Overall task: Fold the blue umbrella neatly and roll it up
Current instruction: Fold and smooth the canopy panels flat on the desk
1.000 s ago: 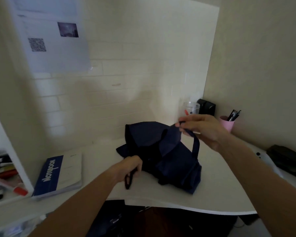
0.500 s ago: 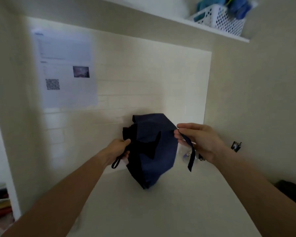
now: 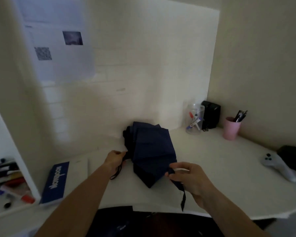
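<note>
The dark blue umbrella (image 3: pixel 152 151) is collapsed, its loose canopy bunched in folds above the white desk (image 3: pixel 229 168). My left hand (image 3: pixel 115 160) grips its handle end at the left, and a thin black wrist loop (image 3: pixel 116 173) dangles below that hand. My right hand (image 3: pixel 193 182) pinches the canopy's lower right edge where the closing strap (image 3: pixel 182 194) starts. The strap hangs straight down past the desk's front edge.
A blue notebook (image 3: pixel 55 182) lies left of the umbrella. At the back right stand a clear jar of markers (image 3: pixel 194 119), a black box (image 3: pixel 210 116) and a pink pen cup (image 3: pixel 231 128). A grey controller (image 3: pixel 277 165) and a dark case (image 3: pixel 293 156) lie at far right.
The view has tilted back down to the desk. The umbrella has turned and dropped lower, and my right hand has moved down to the canopy's lower edge with the strap.
</note>
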`<state>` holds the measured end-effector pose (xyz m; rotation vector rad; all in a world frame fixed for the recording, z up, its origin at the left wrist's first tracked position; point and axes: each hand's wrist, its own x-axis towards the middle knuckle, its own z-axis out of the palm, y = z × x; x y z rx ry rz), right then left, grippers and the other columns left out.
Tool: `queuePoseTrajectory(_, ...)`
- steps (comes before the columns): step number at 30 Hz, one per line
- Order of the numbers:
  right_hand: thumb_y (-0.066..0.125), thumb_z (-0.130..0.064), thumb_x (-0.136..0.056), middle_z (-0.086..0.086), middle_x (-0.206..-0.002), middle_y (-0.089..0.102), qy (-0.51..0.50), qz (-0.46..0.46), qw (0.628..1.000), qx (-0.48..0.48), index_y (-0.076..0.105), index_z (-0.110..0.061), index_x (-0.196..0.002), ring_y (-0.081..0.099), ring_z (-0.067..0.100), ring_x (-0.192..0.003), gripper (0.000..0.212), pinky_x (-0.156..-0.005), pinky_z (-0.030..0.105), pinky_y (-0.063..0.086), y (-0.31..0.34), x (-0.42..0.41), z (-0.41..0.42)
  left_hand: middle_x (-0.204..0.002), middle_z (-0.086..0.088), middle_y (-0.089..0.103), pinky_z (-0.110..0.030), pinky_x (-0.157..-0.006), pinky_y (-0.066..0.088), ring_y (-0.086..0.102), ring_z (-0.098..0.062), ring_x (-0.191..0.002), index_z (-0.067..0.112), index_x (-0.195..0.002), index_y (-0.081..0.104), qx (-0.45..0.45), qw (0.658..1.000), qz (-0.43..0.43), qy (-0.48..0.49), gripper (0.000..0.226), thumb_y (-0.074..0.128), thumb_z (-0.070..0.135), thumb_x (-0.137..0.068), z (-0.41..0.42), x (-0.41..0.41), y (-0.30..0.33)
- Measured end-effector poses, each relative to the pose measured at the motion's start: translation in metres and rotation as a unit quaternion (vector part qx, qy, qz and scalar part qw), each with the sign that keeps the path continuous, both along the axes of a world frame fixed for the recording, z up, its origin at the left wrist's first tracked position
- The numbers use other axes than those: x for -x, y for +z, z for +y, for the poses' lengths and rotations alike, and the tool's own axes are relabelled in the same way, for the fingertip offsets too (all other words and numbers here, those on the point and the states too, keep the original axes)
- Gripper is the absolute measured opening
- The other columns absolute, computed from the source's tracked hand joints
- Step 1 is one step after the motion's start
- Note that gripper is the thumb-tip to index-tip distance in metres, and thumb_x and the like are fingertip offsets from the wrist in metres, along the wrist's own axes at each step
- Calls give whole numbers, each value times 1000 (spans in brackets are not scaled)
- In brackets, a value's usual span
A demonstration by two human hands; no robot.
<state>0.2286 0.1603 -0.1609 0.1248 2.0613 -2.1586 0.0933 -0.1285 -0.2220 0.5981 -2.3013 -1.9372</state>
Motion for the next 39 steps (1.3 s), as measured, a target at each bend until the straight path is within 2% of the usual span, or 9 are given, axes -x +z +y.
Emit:
queuePoseTrajectory(3,77,10,-76,23,-100,75,-39,-42,998,11,68,-4,-107,74,33,-87,35,-65,32,58,-29,-18,-1,-137,-20,49,-42,-98,46,54,-37,-117,8,-138,52,235,969,12,73,48,59,36,-99,17,-22,0)
queuePoseTrajectory(5,76,9,-77,21,-96,76,-60,-59,996,-2,66,-5,-106,74,34,-87,33,-67,32,58,-42,-29,-1,-130,-16,52,-43,-95,44,51,-36,-117,13,-127,59,394,887,206,125,39,67,28,-92,40,-53,13)
queuePoseTrajectory(8,76,8,-78,18,-93,77,-74,-78,994,-14,64,-5,-102,73,30,-80,30,-64,31,58,-55,-44,-1,-117,2,55,-26,-93,44,53,-16,-110,24,-110,63,389,820,406,-106,30,77,34,-85,74,-110,18)
queuePoseTrajectory(10,77,9,-77,15,-87,76,-85,-88,993,-9,64,-5,-100,72,26,-71,31,-58,29,57,-61,-51,0,-121,7,56,-19,-95,44,54,-7,-112,27,-114,63,420,785,370,-265,43,75,53,-82,88,-136,1)
queuePoseTrajectory(13,78,13,-74,12,-81,72,-99,-89,991,0,63,-5,-97,68,19,-63,32,-46,21,52,-67,-58,2,-120,4,64,-29,-84,55,61,-12,-103,22,-120,65,498,730,365,-293,51,69,59,-85,101,-148,-37)
queuePoseTrajectory(22,55,19,-89,19,-88,76,-83,-106,991,27,67,3,-102,70,26,-75,23,-54,21,56,-80,-64,12,-98,1,70,-31,-69,56,62,-16,-85,18,-105,74,534,721,393,-199,26,80,24,-80,108,-146,-47)
queuePoseTrajectory(26,57,27,-80,23,-92,74,-82,-117,989,25,66,5,-99,72,28,-82,30,-58,23,58,-85,-70,17,-89,1,69,-31,-58,52,60,-18,-76,17,-90,74,575,687,396,-199,25,81,1,-72,98,-140,-39)
queuePoseTrajectory(32,71,23,-69,16,-87,77,-47,-107,993,-35,66,0,-89,73,24,-80,30,-66,25,54,-96,-92,17,-91,-5,67,-35,-62,50,58,-21,-76,12,-87,69,621,610,432,-235,17,58,0,-84,75,-144,-37)
queuePoseTrajectory(39,65,19,-80,16,-80,75,-25,-136,988,-62,63,3,-87,69,20,-71,18,-58,21,50,-131,-119,11,-94,-2,70,-32,-62,54,63,-20,-74,15,-94,74,592,676,381,-216,18,70,3,-82,67,-162,-49)
